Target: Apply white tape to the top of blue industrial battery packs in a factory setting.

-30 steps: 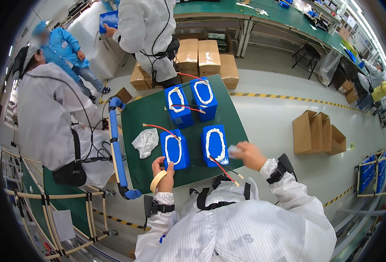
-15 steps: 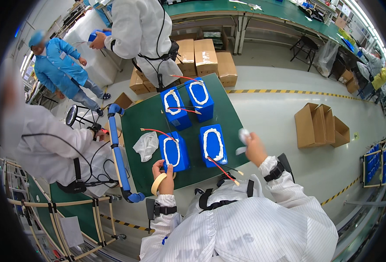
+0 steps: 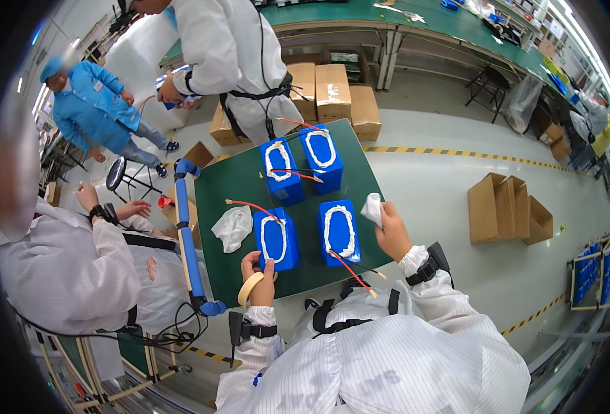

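Observation:
A cream roll of tape (image 3: 248, 288) hangs in my left hand (image 3: 261, 290), whose fingers curl at the near edge of a blue battery pack (image 3: 291, 252), thumb against its top. My right hand (image 3: 393, 233) pinches a crumpled white cloth (image 3: 372, 209) beside a second blue pack (image 3: 325, 257), apart from it. Two more blue packs, one at the far left (image 3: 291, 193) and one at the far right (image 3: 330, 181), stand behind these. Each top bears a white bead in an oval ring. Red and black leads come off the packs.
The packs stand on a green tabletop (image 3: 305, 279). Another crumpled white cloth (image 3: 232, 229) lies at its left, near a blue padded rail (image 3: 190, 241). One co-worker (image 3: 229, 55) stands beyond the table, another (image 3: 77, 269) sits left. Open cartons (image 3: 491, 207) sit on the floor at right.
My right hand has drawn in toward the table with the cloth, now held upright. My left hand stays put. The co-worker at left has raised their hands; the far one has shifted.

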A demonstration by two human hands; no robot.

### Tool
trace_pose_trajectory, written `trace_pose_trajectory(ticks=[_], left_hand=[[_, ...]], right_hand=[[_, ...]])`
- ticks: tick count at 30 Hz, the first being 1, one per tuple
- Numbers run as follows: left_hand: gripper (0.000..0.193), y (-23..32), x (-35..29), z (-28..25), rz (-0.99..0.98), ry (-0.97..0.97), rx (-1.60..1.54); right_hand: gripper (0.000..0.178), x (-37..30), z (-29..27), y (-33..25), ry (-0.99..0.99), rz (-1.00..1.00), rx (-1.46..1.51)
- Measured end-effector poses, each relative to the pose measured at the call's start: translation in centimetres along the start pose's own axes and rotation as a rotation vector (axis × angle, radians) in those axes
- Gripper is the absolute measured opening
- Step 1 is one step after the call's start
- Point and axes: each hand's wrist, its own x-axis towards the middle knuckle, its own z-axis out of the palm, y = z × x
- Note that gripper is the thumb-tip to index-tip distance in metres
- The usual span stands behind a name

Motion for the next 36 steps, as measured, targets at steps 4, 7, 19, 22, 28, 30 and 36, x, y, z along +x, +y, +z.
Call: trace_pose_trajectory(ticks=[4,7,19,22,28,30,36], left_hand=[[0.033,0.9,-0.4,-0.2,0.001,0.015,-0.013],[0.033,0.5,-0.9,-0.4,0.026,0.023,-0.033],[0.037,-5.1,-6.3,-3.2,-0.065,0.155,-0.15],[0.037,-6.5,-7.3,-3.8,-0.086,0.169,-0.174],[0.036,-9.3,-8.1,-4.5,-0.121,0.208,-0.217],[0.037,-9.3,-8.2,-5.3,-0.153,0.202,-0.248],[0.038,-11.1,-8.0,-6.1,-0.199,0.234,-0.258]], right_hand=[[0.023,0.5,1.1,0.8,-0.216,-0.219,-0.122],[0.022,1.9,1.2,4.1,-0.172,0.064,-0.302],[0.031,9.4,4.8,-6.3,-0.493,-0.532,-0.534],[0.021,10.3,6.8,-5.5,-0.607,-0.516,-0.654],[0.009,7.9,8.6,-8.1,-0.974,-0.799,-1.025],[0.01,4.9,7.8,-8.7,-1.123,-0.829,-0.548],[0.025,6.8,7.4,-13.7,-1.649,-0.313,-0.5]])
